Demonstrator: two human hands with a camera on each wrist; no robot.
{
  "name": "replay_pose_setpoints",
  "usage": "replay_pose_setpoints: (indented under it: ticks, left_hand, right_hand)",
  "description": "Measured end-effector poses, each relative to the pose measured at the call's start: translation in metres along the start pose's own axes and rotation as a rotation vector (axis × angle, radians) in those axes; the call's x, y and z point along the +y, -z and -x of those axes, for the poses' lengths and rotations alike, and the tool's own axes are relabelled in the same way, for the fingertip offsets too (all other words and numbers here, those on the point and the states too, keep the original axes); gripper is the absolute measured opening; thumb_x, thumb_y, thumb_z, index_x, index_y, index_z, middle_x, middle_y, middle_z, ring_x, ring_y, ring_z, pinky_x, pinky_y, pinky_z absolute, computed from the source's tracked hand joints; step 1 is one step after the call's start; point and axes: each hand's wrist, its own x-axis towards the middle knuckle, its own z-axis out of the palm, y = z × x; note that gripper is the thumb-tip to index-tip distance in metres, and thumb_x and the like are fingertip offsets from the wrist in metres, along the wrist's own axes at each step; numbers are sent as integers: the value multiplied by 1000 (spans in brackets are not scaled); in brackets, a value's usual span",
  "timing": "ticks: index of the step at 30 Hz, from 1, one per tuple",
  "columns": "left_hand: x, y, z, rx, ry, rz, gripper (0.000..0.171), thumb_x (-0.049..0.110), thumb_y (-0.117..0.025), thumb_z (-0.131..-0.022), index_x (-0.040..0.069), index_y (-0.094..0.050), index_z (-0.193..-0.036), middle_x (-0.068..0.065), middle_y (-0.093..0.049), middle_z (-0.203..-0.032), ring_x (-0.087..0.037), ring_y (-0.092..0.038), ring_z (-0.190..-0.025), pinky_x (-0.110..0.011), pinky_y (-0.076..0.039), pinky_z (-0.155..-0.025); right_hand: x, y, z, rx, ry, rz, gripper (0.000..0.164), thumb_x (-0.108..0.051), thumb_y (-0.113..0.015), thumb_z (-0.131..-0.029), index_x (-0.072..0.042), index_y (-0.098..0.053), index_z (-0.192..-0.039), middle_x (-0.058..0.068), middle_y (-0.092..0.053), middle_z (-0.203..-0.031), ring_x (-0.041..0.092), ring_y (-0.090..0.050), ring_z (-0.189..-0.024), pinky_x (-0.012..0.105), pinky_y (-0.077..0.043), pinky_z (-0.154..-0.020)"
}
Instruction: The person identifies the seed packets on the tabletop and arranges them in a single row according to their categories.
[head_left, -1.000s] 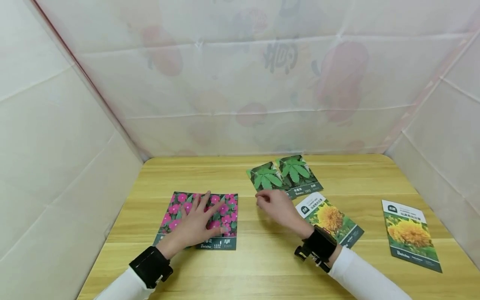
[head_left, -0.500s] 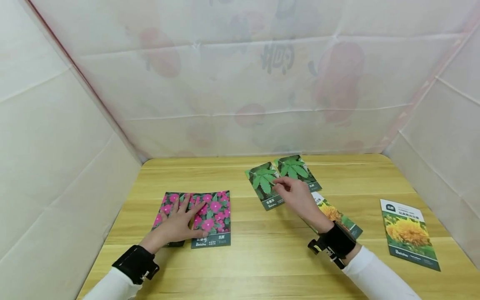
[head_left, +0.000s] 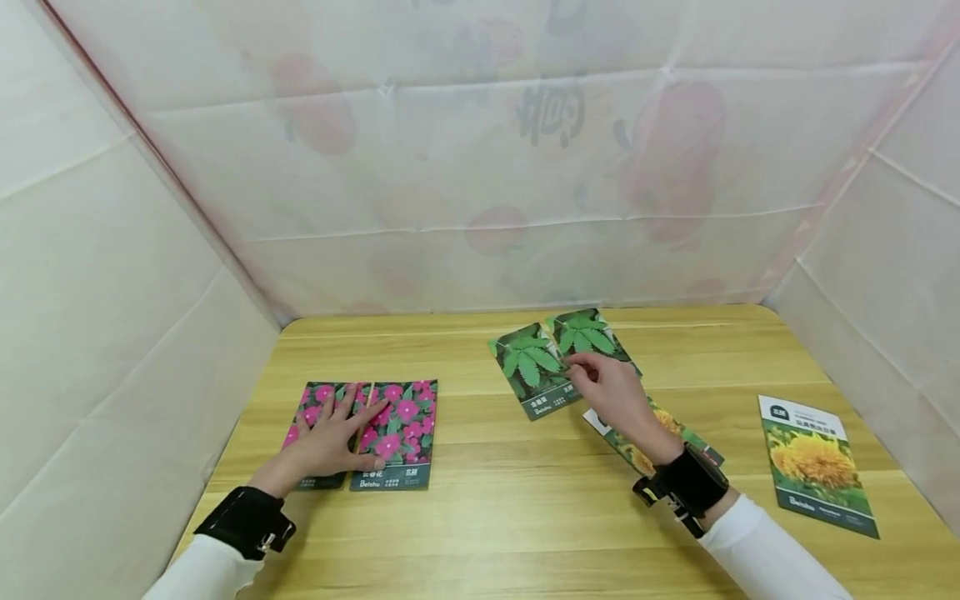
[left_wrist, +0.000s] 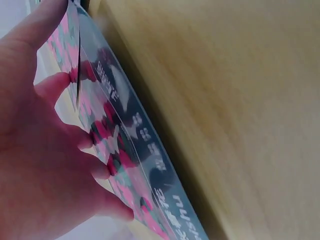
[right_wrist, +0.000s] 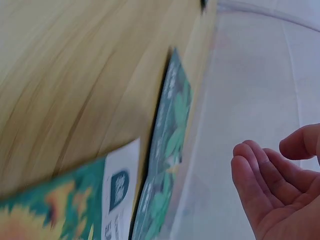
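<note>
My left hand [head_left: 322,442] lies with spread fingers across two seed packets with pink flowers, a left packet [head_left: 318,395] partly hidden by the hand and a right packet [head_left: 408,429]. In the left wrist view its fingertips touch the pink surface. My right hand [head_left: 613,398] is over the lower edge of the right leaf seed packet [head_left: 587,333], next to the left leaf seed packet [head_left: 531,362]. Its fingers are loosely bent; the right wrist view shows the thumb apart from the fingers and nothing between them. A yellow-flower seed packet [head_left: 633,452] lies partly hidden beneath the right wrist.
Another yellow-flower seed packet [head_left: 816,462] lies alone at the right of the wooden table [head_left: 480,533]. Pale printed fabric walls [head_left: 420,192] enclose the table at the back and both sides. Each wrist wears a black strap with a small camera.
The left hand and both pink-flower packets have slid left, and a narrow gap now shows between the packets. The right hand has moved rightward from the left leaf packet's lower edge.
</note>
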Motion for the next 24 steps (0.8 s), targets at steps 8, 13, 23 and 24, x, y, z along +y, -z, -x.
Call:
replay_pose_setpoints:
  ticks: [8, 13, 23, 24]
  left_hand:
    - [13, 3, -10, 100, -31, 44, 88, 52, -78, -89, 15, -42, -160, -34, -5, -167, -67, 1, -147, -93, 5, -99]
    - [39, 8, -30, 210, -63, 102, 73, 41, -73, -97, 10, -44, -158, -33, -13, -166, -64, -5, -148, -91, -5, -102]
    - [87, 10, -59, 258, -99, 370, 61, 35, -62, -106, 7, -43, -157, -22, -15, -170, -47, -21, -153, -64, -34, -116]
    - [91, 9, -61, 261, -104, 368, 60, 35, -62, -106, 7, -44, -156, -23, -17, -170, -47, -24, -152, -63, -38, -114]
  right_hand:
    - [-18, 14, -4, 2, 18, 276, 25, -12, -57, -106, 0, -73, -119, 6, -73, -92, 8, -57, -65, 29, -49, -62]
    - [-10, 11, -9, 0, 62, 380, 23, -12, -60, -104, -1, -74, -118, 9, -74, -98, 15, -64, -74, 33, -55, -66]
    - [-5, -8, -30, -130, -48, 460, 44, -31, -65, -104, 3, -66, -131, 23, -66, -125, 34, -68, -100, 47, -59, -80]
    - [-4, -10, -32, -129, -59, 465, 45, -33, -66, -104, 4, -66, -131, 23, -66, -123, 34, -68, -98, 46, -59, -78]
